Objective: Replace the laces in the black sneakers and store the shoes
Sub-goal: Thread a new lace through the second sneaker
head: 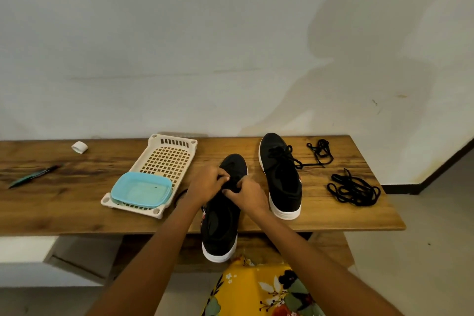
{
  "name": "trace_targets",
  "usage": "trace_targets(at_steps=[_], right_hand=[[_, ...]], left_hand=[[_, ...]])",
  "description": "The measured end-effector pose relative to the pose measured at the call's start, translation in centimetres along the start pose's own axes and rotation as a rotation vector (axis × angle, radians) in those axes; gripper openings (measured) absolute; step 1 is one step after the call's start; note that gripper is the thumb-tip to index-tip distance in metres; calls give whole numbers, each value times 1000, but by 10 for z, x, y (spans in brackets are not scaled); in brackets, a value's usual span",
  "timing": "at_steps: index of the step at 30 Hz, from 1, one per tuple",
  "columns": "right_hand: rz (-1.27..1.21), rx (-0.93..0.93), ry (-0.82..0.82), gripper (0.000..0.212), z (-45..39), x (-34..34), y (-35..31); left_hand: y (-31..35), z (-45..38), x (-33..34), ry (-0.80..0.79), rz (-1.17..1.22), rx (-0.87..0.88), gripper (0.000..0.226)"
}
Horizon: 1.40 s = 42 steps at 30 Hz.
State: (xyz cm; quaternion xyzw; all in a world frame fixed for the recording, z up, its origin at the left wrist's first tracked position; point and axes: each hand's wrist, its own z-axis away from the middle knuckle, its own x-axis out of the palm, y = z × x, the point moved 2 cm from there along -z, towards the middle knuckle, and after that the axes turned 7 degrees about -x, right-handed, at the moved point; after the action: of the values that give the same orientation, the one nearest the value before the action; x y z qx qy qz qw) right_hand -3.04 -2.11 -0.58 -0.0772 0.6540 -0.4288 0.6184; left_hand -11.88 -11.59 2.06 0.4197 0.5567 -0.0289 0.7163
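While both hands work at the near sneaker (221, 215), its heel hangs over the front edge of the table (333, 215), probably so the tongue sits close to the body where the eyelets are easy to reach. The left hand (206, 183) has its fingers curled down on the lace area, and the right hand (247, 194) meets it from the other side with fingers bent in the same way; they seem to pinch black lace or the tongue between them, though black on black hides exactly what is held. The second sneaker (282, 174) stands just to the right, toe toward the wall, with a lace still threaded and its ends trailing onto the wood, so it looks to be waiting its turn. Farther right lie two loose bundles of black lace, one small (320, 150) and one larger (354, 190), kept within reach; which is old and which new I cannot tell. To the left sits a cream basket (164, 161) with a blue tub (142, 194) in its near end, a likely place to store the shoes. A pen (34, 176) and a white cap (79, 147) lie well off to the left.
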Motion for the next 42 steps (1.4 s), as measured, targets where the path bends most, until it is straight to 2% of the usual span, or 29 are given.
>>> trace_targets(at_steps=[3, 6, 13, 16, 19, 23, 29, 37, 42], right_hand=[[21, -59, 14, 44, 1, -3, -5], [105, -223, -17, 27, 5, -3, -8], [371, -479, -198, 44, 0, -8, 5], [298, -508, -192, 47, -4, -15, 5], [127, -534, -158, 28, -8, -22, 8], [-86, -484, -66, 25, -4, -20, 27], [-411, -357, -6, 21, 1, -15, 45], [-621, -266, -35, 26, -1, -9, 46], [-744, -148, 2, 18, 1, -3, 50]], left_hand=[[1, -1, 4, 13, 7, -35, 18], [0, -3, 2, 34, 108, -109, 16], [-5, 1, 2, 43, 240, -172, 16], [2, 3, 0, -1, 182, -123, 18], [-3, 3, 3, -68, 155, -127, 14], [-14, 10, 11, -105, 210, -164, 12], [-11, 16, 24, 12, 113, -93, 9], [-7, 14, 29, 55, 38, -122, 12], [-4, 12, 23, 51, -46, -84, 9]])
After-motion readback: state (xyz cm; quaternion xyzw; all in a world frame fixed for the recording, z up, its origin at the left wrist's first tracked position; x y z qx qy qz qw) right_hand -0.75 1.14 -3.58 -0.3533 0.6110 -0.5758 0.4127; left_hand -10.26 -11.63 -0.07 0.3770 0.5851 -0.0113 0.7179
